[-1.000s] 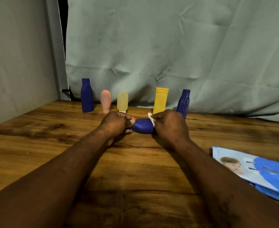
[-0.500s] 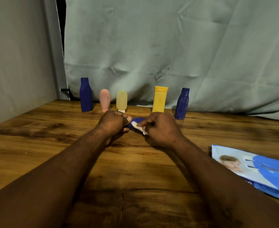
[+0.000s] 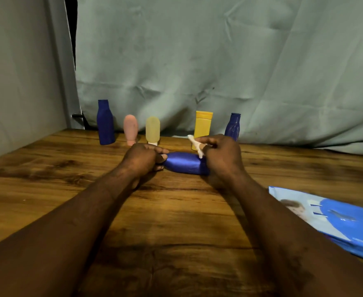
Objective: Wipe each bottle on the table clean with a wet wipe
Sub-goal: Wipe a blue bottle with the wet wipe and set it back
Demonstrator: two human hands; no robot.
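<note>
Blue bottle held sideways low at mid-table, one end gripped by left hand, right hand pinching wet wipe, now drawn back rightward: another stroke finished, wiping unfinished.

Dim warm light; soft shadows; wide-angle edge distortion.

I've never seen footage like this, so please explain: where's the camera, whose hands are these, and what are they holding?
No machine here: these are a person's bare arms, filmed by a camera worn on the head, looking forward and down. The left hand grips one end of a blue bottle turned on its side. The right hand pinches a white wet wipe near its other end. Behind, five more bottles stand in a row on the wooden table; a blue wipes pack lies at the right.
</note>
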